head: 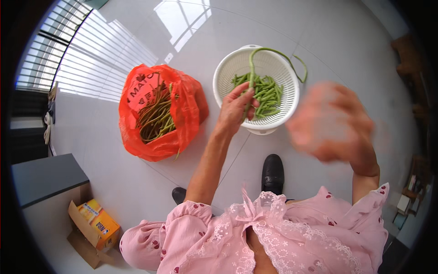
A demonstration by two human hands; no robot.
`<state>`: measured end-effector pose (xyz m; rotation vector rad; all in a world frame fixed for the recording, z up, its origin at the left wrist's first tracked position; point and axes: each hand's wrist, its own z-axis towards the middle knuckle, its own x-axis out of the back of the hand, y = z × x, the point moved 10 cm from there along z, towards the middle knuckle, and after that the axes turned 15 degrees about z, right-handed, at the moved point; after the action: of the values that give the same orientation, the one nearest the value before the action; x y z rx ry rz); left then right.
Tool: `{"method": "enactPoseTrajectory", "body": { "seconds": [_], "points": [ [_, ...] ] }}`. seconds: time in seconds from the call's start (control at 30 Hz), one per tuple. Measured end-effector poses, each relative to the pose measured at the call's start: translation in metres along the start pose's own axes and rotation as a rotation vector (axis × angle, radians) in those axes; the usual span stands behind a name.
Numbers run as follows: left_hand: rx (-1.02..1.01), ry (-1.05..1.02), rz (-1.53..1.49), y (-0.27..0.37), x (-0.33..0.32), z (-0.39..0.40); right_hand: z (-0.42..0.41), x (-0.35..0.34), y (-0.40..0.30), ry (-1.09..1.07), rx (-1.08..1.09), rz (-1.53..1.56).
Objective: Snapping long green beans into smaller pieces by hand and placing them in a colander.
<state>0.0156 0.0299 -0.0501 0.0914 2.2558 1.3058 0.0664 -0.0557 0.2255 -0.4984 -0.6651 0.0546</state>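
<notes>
Pinched between the thumb and fingers of my left hand [233, 109] is a long green yardlong bean [252, 66]. It rises above the white plastic colander [223, 84], arcs over the far rim and dangles outside on the right. Short bean pieces [268, 94] lie heaped in the colander, partly covered by my fingers. My right hand [333, 123] is strongly blurred just right of the colander, apart from the held bean; whether it grips anything is unclear. Left of the colander, a red plastic bag [191, 109] gapes with many uncut long beans [155, 118] inside.
Glossy grey floor tiles [236, 164] lie under everything. Two black shoes, the right one [273, 173] and the left one [179, 195], show near my body. At lower left, a cardboard box [84, 222] holds a yellow-orange carton [102, 222] beside a grey-topped cabinet [51, 176]. Wooden furniture [415, 185] borders the right.
</notes>
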Motion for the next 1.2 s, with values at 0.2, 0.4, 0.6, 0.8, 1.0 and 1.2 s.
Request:
{"method": "enactPoseTrajectory", "body": {
  "seconds": [0.2, 0.4, 0.6, 0.8, 1.0, 1.2],
  "points": [
    [0.042, -0.159, -0.084, 0.011, -0.021, 0.006, -0.131, -0.062, 0.209, 0.219, -1.230, 0.702],
    [0.040, -0.333, -0.023, 0.013, -0.038, 0.002, -0.139, -0.093, 0.223, 0.384, -1.207, 1.228],
    [0.107, -0.292, 0.158, 0.003, -0.036, -0.002, -0.140, -0.031, 0.244, 0.612, -1.054, 1.063],
    [0.090, -0.431, 0.311, 0.001, -0.054, -0.014, -0.149, -0.020, 0.247, 0.660, -1.061, 0.896],
    [-0.074, -0.335, 0.530, 0.008, -0.053, -0.010, -0.133, -0.017, 0.238, 0.665, -1.005, 0.861],
    [0.071, -0.304, 0.355, 0.000, -0.059, -0.013, -0.138, -0.016, 0.235, 0.599, -1.028, 0.801]
  ]
}}
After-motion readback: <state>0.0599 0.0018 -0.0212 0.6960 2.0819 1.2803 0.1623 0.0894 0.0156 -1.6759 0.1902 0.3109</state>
